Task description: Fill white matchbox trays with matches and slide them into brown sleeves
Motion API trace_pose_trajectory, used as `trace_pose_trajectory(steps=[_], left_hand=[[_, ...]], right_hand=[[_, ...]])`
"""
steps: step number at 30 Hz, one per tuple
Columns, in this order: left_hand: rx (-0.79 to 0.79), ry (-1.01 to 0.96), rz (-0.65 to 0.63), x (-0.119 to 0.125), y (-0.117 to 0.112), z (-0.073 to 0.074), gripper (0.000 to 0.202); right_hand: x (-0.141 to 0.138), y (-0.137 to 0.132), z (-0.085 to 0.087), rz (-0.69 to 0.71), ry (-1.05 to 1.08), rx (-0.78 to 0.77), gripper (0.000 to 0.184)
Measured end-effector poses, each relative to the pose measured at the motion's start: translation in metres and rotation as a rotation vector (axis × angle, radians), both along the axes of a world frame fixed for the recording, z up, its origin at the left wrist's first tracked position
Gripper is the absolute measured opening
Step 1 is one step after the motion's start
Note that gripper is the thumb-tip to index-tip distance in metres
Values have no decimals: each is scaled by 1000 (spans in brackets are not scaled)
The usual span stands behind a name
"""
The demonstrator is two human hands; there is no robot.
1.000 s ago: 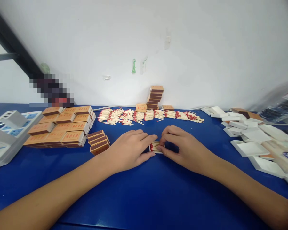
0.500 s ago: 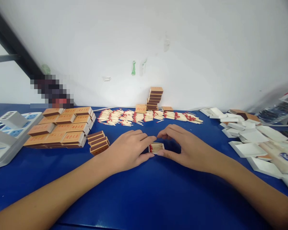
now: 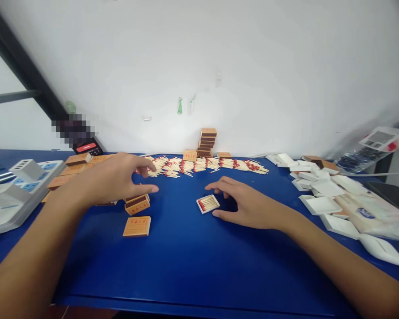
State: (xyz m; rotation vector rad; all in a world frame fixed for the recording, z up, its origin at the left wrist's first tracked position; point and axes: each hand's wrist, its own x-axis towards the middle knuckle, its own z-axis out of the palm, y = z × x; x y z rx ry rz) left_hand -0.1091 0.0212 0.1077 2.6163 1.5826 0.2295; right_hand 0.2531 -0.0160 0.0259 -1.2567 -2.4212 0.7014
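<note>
A white matchbox tray [image 3: 208, 204] filled with red-tipped matches lies on the blue table. Beside its right end is my right hand [image 3: 234, 199], open, thumb and fingers apart around the corner; I cannot tell whether it touches. My left hand [image 3: 126, 177] hovers open over the left side, with nothing between thumb and fingers. Below it, a few orange matchbox sleeves [image 3: 138, 206] with dark striking sides lean in a row, partly hidden by the hand. One orange matchbox sleeve [image 3: 137, 226] lies flat in front of them.
Loose matches [image 3: 186, 166] spread along the wall. Behind them rises a stack of matchboxes [image 3: 207, 139]. More matchboxes [image 3: 75, 166] sit left, beside a white power strip [image 3: 41, 177]. White trays [image 3: 322, 204] and a tissue pack [image 3: 372, 212] lie on the right.
My left hand has left the filled tray and moved left over the sleeves. One sleeve now lies flat at the front. The tray is turned slightly, my right hand still beside it.
</note>
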Motion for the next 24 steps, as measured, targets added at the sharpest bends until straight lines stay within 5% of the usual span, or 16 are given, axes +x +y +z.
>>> trace_pose_trajectory(steps=[7, 11, 16, 19, 24], left_hand=[[192, 27, -76, -15, -44, -19, 43], [306, -51, -65, -25, -72, -48, 36], [262, -58, -69, -34, -98, -81, 44], [179, -85, -58, -30, -101, -83, 42], [22, -178, -123, 9, -87, -64, 36]], right_hand=[[-3, 2, -5, -24, 2, 14, 30], [-2, 3, -6, -28, 2, 48, 26], [-4, 2, -6, -13, 26, 50, 29], [-6, 0, -5, 12, 84, 17, 33], [-8, -2, 1, 26, 179, -106, 39]])
